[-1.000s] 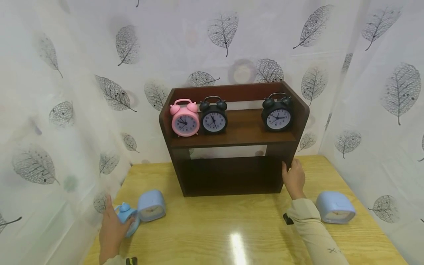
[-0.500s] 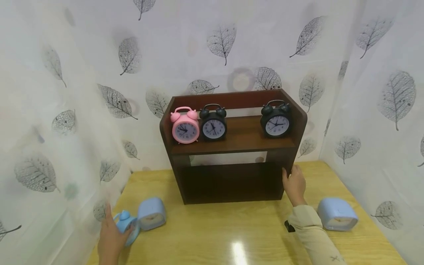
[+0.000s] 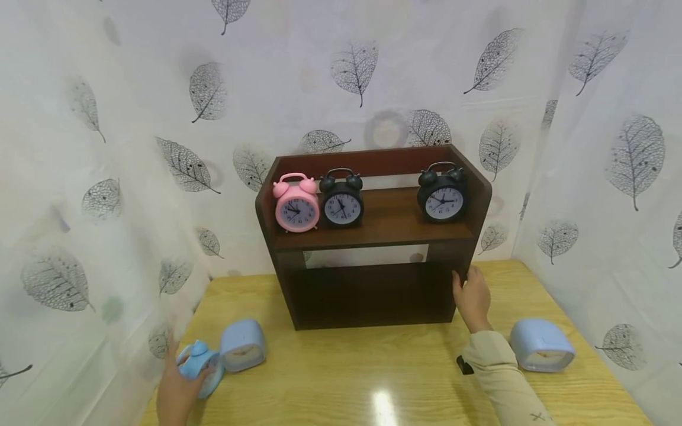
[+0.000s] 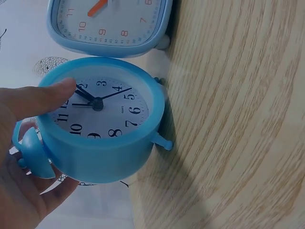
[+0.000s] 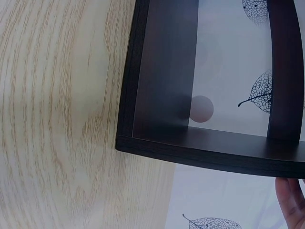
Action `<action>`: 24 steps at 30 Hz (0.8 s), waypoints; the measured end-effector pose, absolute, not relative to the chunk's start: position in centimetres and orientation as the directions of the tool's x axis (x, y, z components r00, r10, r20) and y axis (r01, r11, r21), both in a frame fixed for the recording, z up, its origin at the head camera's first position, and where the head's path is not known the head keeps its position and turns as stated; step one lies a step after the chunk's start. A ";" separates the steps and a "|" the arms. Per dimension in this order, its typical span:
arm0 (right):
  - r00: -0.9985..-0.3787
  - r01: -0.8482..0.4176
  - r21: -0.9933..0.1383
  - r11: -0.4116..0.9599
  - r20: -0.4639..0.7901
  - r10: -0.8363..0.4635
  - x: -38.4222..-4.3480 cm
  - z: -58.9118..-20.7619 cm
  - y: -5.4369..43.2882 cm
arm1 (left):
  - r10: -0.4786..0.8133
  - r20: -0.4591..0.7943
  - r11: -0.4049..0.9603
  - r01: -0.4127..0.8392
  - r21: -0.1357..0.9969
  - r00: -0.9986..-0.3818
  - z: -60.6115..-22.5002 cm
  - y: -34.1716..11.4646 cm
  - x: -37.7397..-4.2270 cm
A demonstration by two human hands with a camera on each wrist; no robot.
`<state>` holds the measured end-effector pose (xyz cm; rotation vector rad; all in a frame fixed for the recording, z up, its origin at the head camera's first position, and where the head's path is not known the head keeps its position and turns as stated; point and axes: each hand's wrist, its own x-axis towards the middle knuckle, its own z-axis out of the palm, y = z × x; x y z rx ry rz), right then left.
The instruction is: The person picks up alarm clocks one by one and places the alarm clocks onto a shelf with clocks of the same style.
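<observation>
In the left wrist view my left hand (image 4: 24,109) holds a light blue twin-bell alarm clock (image 4: 102,155), its thumb over the front face and its other fingers behind, beside the bell. That clock stands on the table at the left in the head view. Right beside it is a pale blue rounded-square clock (image 3: 243,345). My right hand (image 3: 473,300) touches the right side panel of a dark brown two-tier shelf (image 3: 373,238). From the right wrist view, its fingertips (image 5: 284,188) meet the panel's outer face; part of that hand is cut off.
A pink alarm clock (image 3: 297,213) and a black alarm clock (image 3: 342,209) stand left on the upper tier. Another black alarm clock (image 3: 443,203) stands at its right end. A second pale blue clock (image 3: 542,345) sits on the wooden table (image 3: 341,370) at the right. Leaf-patterned curtains surround it.
My left hand has closed in around the light blue alarm clock, its raised fingers coming down behind it. The head view has tilted slightly upward. My right hand keeps its place on the shelf.
</observation>
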<state>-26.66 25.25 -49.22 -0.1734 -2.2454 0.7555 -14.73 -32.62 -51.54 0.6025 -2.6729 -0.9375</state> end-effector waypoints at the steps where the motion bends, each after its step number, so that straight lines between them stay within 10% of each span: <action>1: -0.710 -0.103 -0.568 0.817 0.617 0.339 -26.7 -49.2 25.2 | -0.459 0.104 0.716 -0.299 0.631 -0.882 -51.6 -32.6 -14.7; 24: -0.718 -0.102 -0.588 0.802 0.602 0.350 -26.3 -49.0 25.0 | -0.612 0.014 0.460 -0.341 0.820 -0.791 -53.9 -31.8 -13.8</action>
